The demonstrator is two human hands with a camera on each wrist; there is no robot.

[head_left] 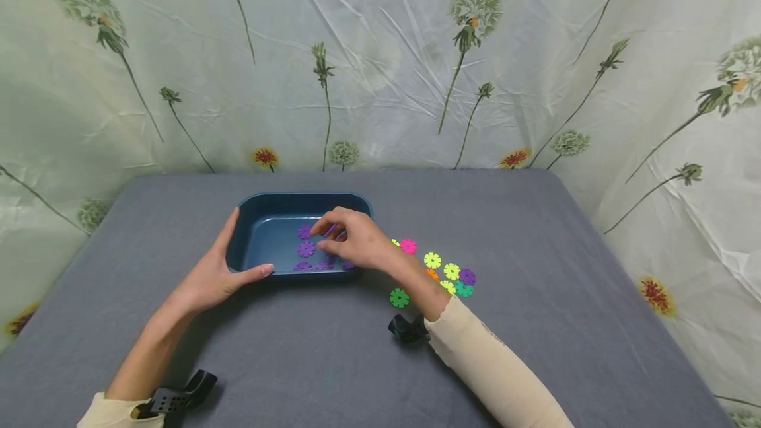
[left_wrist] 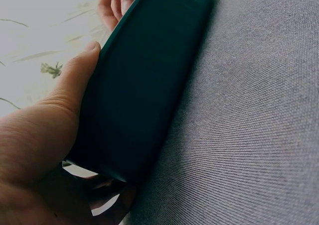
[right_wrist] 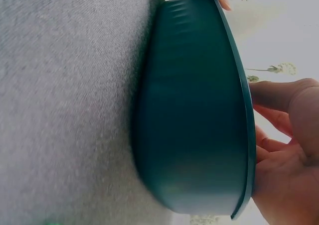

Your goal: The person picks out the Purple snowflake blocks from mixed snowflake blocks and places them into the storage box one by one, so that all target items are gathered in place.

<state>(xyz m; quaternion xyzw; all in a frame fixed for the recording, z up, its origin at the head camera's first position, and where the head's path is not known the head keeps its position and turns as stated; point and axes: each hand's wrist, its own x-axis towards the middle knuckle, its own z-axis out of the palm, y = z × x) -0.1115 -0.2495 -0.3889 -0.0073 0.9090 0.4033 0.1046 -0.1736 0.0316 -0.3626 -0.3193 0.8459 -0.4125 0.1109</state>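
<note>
A dark blue rectangular plastic tub (head_left: pixel 257 230) stands on the table, with several purple notched discs (head_left: pixel 306 249) on its floor. My left hand (head_left: pixel 211 276) holds the tub's left end, thumb along the front rim and fingers at the left side. In the left wrist view, the left thumb (left_wrist: pixel 77 75) presses the rim. My right hand (head_left: pixel 353 240) reaches over the tub's right part, fingers bent, with a gap between thumb and index fingertip. Purple shows behind its fingers; I cannot tell if it holds a disc. In the right wrist view the tub wall hides the right fingertips.
Right of the tub lie several loose notched discs: pink (head_left: pixel 408 246), yellow (head_left: pixel 433 260), green (head_left: pixel 399 297), teal (head_left: pixel 464 289) and purple (head_left: pixel 468 277). The right forearm partly covers an orange disc (head_left: pixel 432 274). Grey cloth (head_left: pixel 535 236) covers the table; a flowered curtain (head_left: pixel 380 71) hangs behind.
</note>
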